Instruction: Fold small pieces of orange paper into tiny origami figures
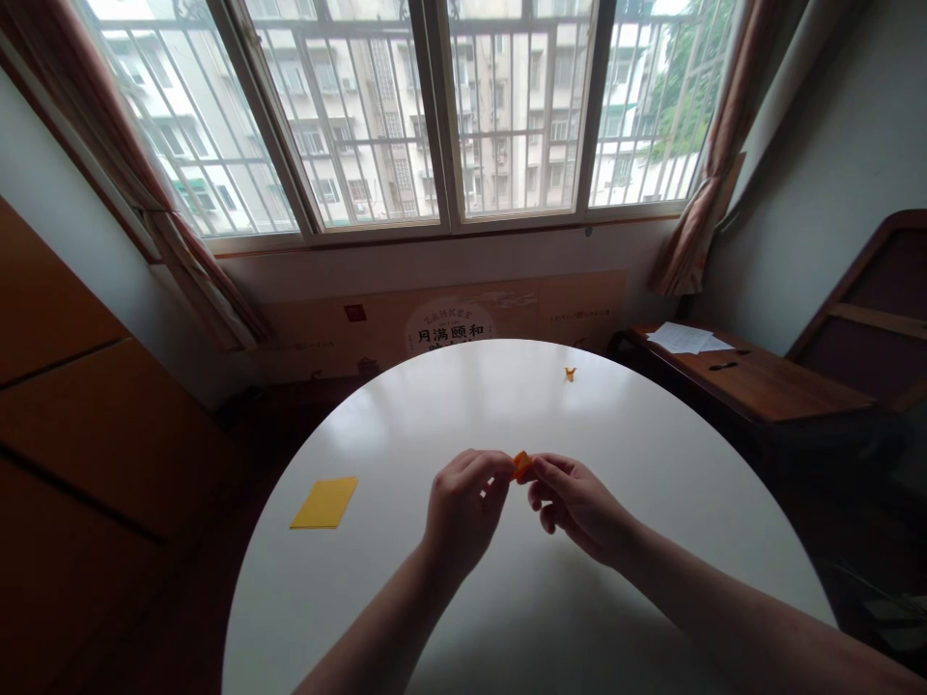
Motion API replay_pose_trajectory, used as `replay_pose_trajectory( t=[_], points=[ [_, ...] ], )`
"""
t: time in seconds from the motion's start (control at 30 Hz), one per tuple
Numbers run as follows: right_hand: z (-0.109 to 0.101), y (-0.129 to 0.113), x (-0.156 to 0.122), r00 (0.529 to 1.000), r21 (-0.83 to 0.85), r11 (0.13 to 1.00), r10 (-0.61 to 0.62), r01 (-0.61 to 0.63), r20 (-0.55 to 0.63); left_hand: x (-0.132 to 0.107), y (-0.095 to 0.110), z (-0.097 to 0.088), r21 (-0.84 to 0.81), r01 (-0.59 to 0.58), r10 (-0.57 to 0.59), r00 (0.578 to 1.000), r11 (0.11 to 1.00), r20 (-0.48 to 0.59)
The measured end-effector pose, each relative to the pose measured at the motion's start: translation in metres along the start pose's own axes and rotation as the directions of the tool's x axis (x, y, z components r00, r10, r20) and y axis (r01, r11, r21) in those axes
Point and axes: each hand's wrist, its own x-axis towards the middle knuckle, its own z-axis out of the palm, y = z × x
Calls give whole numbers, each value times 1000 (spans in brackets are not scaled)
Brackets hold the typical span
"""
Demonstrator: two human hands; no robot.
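A small folded piece of orange paper point(522, 464) is held up between my two hands above the white table. My left hand point(467, 507) pinches its left side between thumb and forefinger. On the other side, my right hand point(579, 500) grips the paper with thumb and forefinger, its remaining fingers loosely curled. The fingertips cover part of the folds. Far back on the table stands a small yellow-orange folded paper figure point(570, 374). Left of my hands lies a flat yellow stack of square paper point(323, 503).
The round white table point(623, 598) fills the middle of the view. Behind it are a printed cardboard panel point(565, 299) and a barred window. At the right, papers point(685, 338) lie on a low wooden table point(789, 381). An orange-brown cabinet point(65, 425) stands at the left.
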Motion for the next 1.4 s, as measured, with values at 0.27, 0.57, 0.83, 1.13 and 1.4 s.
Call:
replay_pose_trajectory(
  t=[0.27,0.57,0.83,1.13,1.4],
  points=[
    [0,-5,-2,998,143,988,49,-52,26,0,1,0,85,-70,70,998,994,3],
    [-4,-11,1,999,285,958,45,-35,-26,-5,5,2,236,-111,62,977,965,203],
    [-5,-9,1,999,306,952,1,-15,46,-6,8,2,282,-153,62,949,947,309],
    [-2,-10,0,999,252,968,-1,-8,36,-4,11,1,271,-139,38,938,952,345],
    [-4,-11,2,1000,214,977,-10,6,19,-6,11,2,237,-90,5,942,967,335]
  ],
)
